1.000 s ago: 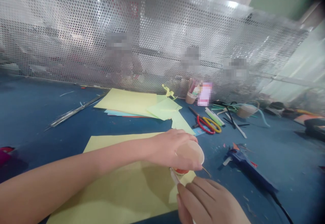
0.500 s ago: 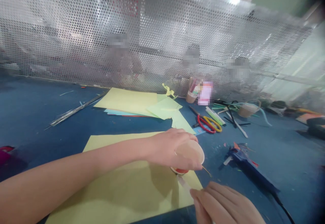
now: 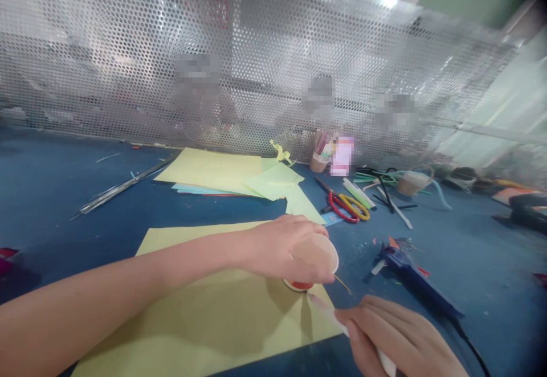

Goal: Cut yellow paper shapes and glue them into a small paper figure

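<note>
My left hand [image 3: 294, 246] reaches across from the left, its fingers wrapped round a small cup [image 3: 318, 256] with a pale round top and red near its base. The cup's base rests on a yellow sheet of paper [image 3: 205, 320], near the sheet's right side. A thin golden strand [image 3: 343, 285] pokes out beside my thumb. In my right hand [image 3: 393, 331], at the lower right, is a slim white pen [image 3: 327, 308]. Its tip points at the foot of the cup, close to the paper; whether it touches is unclear.
A blue glue gun [image 3: 419, 280] with a cord lies at the right. Scissors [image 3: 348, 206] with red and yellow handles and green markers [image 3: 359, 193] sit behind it. Further back are stacked coloured papers [image 3: 213, 169], a cup of sticks [image 3: 319, 162] and a perforated metal screen [image 3: 265, 69].
My right hand has drawn the pen a little to the right, along the cup's foot. My left hand stays on the cup, and the whole view has shifted slightly.
</note>
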`<state>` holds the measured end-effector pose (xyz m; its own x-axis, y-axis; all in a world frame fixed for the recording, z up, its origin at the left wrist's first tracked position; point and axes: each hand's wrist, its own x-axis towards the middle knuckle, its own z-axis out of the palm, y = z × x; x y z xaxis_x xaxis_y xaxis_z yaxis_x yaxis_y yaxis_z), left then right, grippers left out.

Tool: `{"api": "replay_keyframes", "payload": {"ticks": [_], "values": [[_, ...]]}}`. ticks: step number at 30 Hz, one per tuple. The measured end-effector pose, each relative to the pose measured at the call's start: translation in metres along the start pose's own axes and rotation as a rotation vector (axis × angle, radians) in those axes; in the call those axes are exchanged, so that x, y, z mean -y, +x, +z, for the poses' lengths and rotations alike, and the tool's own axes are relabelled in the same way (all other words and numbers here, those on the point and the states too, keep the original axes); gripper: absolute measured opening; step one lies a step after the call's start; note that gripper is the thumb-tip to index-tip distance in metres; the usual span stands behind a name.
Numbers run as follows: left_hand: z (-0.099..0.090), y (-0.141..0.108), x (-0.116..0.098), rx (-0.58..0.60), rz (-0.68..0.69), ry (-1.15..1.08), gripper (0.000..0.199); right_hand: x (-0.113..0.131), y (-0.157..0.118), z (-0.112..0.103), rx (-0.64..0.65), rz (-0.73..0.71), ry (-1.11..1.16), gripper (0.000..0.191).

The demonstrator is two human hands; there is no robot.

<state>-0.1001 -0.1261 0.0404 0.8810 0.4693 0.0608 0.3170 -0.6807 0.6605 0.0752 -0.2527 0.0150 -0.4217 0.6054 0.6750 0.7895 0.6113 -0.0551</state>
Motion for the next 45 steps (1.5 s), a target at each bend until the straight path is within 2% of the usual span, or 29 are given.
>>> {"api": "replay_keyframes", "payload": {"ticks": [5, 9, 13, 14, 16, 18, 19, 22, 24, 25, 27, 28, 31, 36, 38, 42, 45], "values": [[0.0, 0.001, 0.001, 0.0, 0.004, 0.007, 0.067, -0.007, -0.003, -0.003, 0.088, 0.101, 0.116, 0.025], [0.0, 0.001, 0.0, -0.003, 0.013, 0.029, 0.065, -0.026, -0.006, -0.013, 0.165, 0.399, 0.209, 0.027], [-0.002, -0.004, -0.003, -0.017, 0.017, 0.067, 0.065, -0.064, 0.009, -0.031, 0.067, 0.697, 0.24, 0.039], [-0.003, -0.005, -0.004, -0.02, 0.012, 0.081, 0.066, -0.075, 0.015, -0.034, 0.001, 0.76, 0.192, 0.039], [-0.005, -0.007, -0.005, -0.026, 0.017, 0.126, 0.066, -0.096, 0.029, -0.038, -0.068, 0.811, 0.214, 0.038], [-0.005, -0.009, -0.006, -0.035, 0.058, 0.201, 0.064, -0.113, 0.042, -0.036, -0.025, 0.781, 0.307, 0.037], [-0.005, -0.009, -0.006, -0.047, 0.083, 0.247, 0.063, -0.12, 0.049, -0.033, 0.049, 0.734, 0.379, 0.037], [-0.004, -0.008, -0.006, -0.093, 0.148, 0.391, 0.062, -0.13, 0.067, -0.015, 0.115, 0.603, 0.465, 0.045], [-0.002, -0.008, -0.006, -0.124, 0.184, 0.467, 0.06, -0.127, 0.082, 0.0, 0.171, 0.624, 0.525, 0.054], [-0.001, -0.008, -0.007, -0.136, 0.203, 0.494, 0.059, -0.124, 0.09, 0.009, 0.15, 0.659, 0.545, 0.057], [0.0, -0.009, -0.007, -0.154, 0.237, 0.534, 0.055, -0.114, 0.107, 0.024, 0.18, 0.714, 0.563, 0.054], [0.0, -0.009, -0.008, -0.157, 0.247, 0.546, 0.053, -0.109, 0.116, 0.031, 0.245, 0.724, 0.561, 0.052], [0.0, -0.011, -0.009, -0.163, 0.26, 0.576, 0.049, -0.095, 0.137, 0.046, 0.55, 0.691, 0.6, 0.045], [0.0, -0.008, -0.007, -0.16, 0.264, 0.604, 0.047, -0.083, 0.157, 0.061, 0.872, 0.591, 0.627, 0.02], [0.0, -0.007, -0.005, -0.152, 0.28, 0.612, 0.046, -0.081, 0.159, 0.066, 0.958, 0.576, 0.614, 0.016], [-0.001, -0.006, -0.002, -0.139, 0.294, 0.559, 0.044, -0.081, 0.161, 0.072, 1.045, 0.593, 0.676, 0.019], [-0.002, -0.006, -0.003, -0.137, 0.309, 0.518, 0.05, -0.082, 0.162, 0.072, 1.156, 0.632, 0.696, 0.02]]}}
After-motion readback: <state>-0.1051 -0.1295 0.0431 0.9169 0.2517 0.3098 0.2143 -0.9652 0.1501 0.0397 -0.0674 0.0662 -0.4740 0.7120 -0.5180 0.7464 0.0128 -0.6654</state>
